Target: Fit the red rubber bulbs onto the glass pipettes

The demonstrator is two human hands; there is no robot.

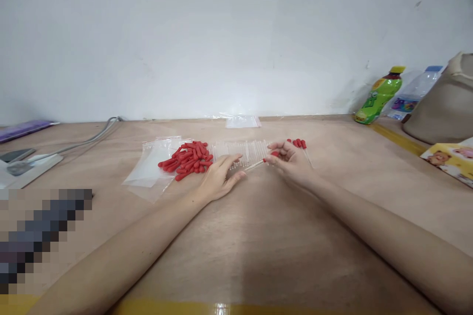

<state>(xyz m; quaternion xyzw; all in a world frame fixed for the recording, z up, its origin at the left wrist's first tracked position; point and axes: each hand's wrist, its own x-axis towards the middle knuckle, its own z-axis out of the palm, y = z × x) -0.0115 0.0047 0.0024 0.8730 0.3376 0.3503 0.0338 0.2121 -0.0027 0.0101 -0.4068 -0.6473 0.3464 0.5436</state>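
Observation:
My right hand (290, 163) pinches a glass dropper by its red rubber bulb (274, 154). Its thin clear tube (254, 165) slants down to the left, its end close to my left thumb. Thumb and fingers of my left hand (220, 177) are apart, beside a row of clear glass tubes (244, 150). Left of that hand lies a pile of red rubber bulbs (190, 157), partly on a clear plastic bag (150, 162). Several droppers with red bulbs (299, 143) lie just beyond my right hand, which partly covers them.
Against the wall lies a small clear bag (243, 121). At right stand a green bottle (380, 96), a clear bottle (414, 93) and a beige container (439, 103), near a yellow picture packet (451, 161). A grey cable (88, 139) and purple packet (24, 130) lie left.

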